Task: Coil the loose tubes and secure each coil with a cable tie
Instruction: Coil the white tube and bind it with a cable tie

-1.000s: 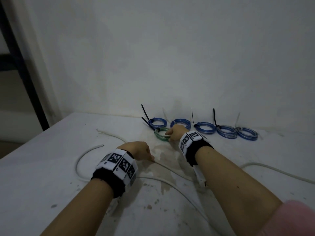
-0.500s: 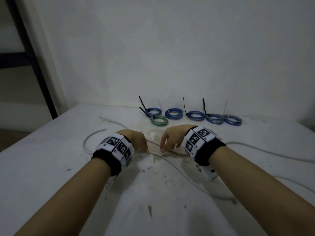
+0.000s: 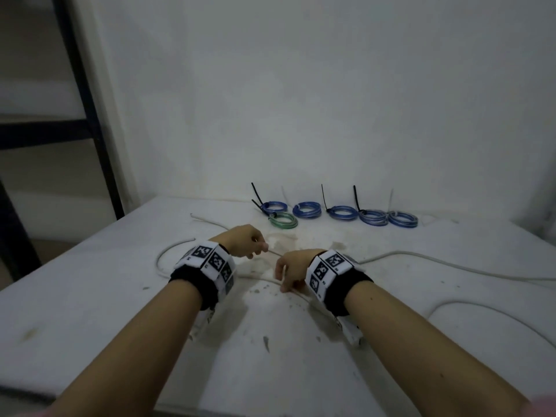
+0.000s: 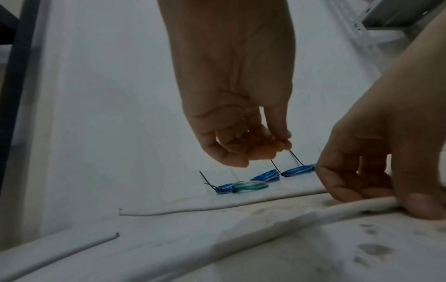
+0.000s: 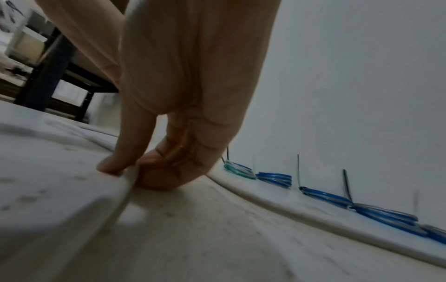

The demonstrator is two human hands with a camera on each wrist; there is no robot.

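A long loose white tube winds across the white table. My right hand pinches this tube between thumb and fingers, right at the table's surface near the middle. My left hand hovers just left of it with the fingers curled and the tips pinched together. A thin pale strip, seemingly a cable tie, sticks out of them toward the right hand. By the wall lie a tied green coil and a row of tied blue coils.
More white tube loops at the left and at the right of the table. The wall stands close behind the coils. A dark metal frame rises beyond the table's left corner. Stains mark the middle of the table.
My right hand let go of the green coil by the wall, drew back toward me and took hold of the white tube. The left hand rose slightly.
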